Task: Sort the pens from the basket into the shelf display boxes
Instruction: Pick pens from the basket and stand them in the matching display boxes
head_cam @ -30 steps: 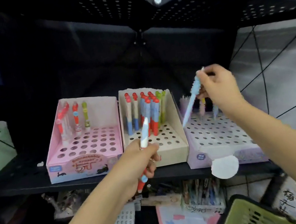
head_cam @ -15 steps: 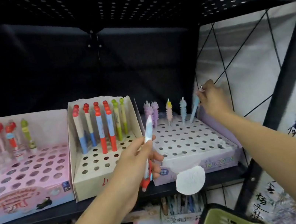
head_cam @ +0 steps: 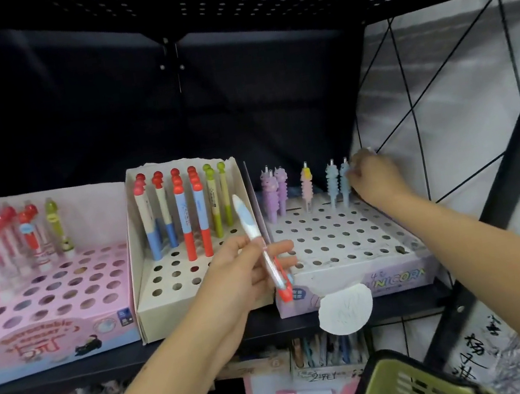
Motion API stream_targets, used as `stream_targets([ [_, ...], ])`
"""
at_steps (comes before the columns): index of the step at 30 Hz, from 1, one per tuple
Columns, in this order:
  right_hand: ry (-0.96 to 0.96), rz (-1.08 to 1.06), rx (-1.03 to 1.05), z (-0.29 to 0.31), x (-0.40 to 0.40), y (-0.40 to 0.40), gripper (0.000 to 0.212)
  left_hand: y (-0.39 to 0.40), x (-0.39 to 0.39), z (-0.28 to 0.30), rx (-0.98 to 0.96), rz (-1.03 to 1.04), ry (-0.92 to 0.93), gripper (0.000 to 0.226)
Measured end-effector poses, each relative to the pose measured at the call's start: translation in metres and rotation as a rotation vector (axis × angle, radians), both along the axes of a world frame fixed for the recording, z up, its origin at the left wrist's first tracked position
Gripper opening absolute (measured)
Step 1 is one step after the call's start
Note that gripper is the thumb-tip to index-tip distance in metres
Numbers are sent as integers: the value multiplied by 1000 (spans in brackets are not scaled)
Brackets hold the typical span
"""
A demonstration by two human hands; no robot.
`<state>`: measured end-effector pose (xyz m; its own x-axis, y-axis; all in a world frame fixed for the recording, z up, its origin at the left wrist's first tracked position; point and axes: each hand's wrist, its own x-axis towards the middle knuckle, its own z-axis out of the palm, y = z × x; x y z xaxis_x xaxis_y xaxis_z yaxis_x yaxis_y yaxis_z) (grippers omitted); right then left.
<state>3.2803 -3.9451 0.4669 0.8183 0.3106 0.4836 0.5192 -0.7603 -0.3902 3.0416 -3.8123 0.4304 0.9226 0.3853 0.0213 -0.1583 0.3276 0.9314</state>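
My right hand (head_cam: 376, 178) reaches to the back row of the lilac unicorn box (head_cam: 384, 279) and pinches a light blue unicorn pen (head_cam: 346, 191) that stands upright in a hole at the right end. More unicorn pens, purple, pink and blue, stand in that row. My left hand (head_cam: 233, 276) hovers in front of the cream box (head_cam: 174, 309) and grips a white and blue pen (head_cam: 243, 214) with a red end pointing down. The green basket (head_cam: 411, 384) sits at the bottom right, partly cut off.
A pink box (head_cam: 36, 341) with red and green pens stands at the left. The cream box holds red-capped and green pens in its back rows. A round white tag (head_cam: 345, 311) hangs below the lilac box. A black shelf post (head_cam: 506, 192) rises at the right.
The light blue pen in my right hand went from tilted to upright in the lilac box's back row. My left hand kept its pen and stayed near the cream box.
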Motion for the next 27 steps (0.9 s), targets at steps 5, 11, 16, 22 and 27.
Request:
stream_targets([
  [5, -282, 613, 88, 17, -91, 14, 31, 4, -6, 6, -145, -17, -64, 15],
  [11, -335, 1075, -394, 26, -157, 12, 46, 9, -24, 14, -186, -77, -62, 22],
  [16, -312, 1153, -614, 46, -177, 26, 34, 19, -44, 16, -144, -55, 36, 26],
  [22, -379, 1063, -321, 53, -208, 67, 19, 51, -74, 12, -19, 94, 66, 33],
  [27, 18, 873, 290, 61, -214, 127, 15, 87, -106, 6, 179, 427, -19, 21],
])
